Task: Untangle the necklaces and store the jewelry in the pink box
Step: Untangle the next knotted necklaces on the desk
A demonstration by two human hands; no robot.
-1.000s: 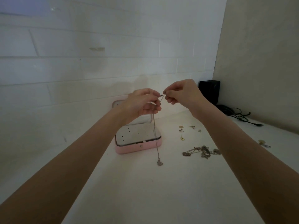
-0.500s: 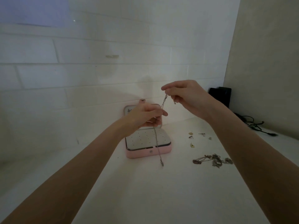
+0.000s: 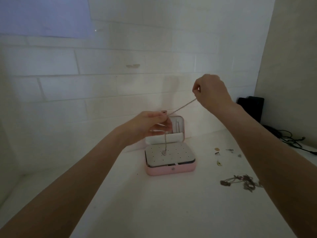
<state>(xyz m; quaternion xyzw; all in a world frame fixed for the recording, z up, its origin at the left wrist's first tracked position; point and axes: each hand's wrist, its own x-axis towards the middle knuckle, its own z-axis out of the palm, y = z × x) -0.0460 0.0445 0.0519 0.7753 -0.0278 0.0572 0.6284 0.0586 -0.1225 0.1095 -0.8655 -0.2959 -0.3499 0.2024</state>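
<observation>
Necklace [image 3: 181, 107], head view: a thin chain stretched taut between two hands above the open pink box [image 3: 171, 170] on the white bench [image 3: 154, 212]. The right hand [image 3: 211, 92], raised higher, pinches one end; the left hand [image 3: 151, 125] pinches the chain lower, its tail dangling over the box's dotted insert. A tangle [image 3: 240, 182] of chains lies to the box's right, small pieces [image 3: 218, 158] near it.
</observation>
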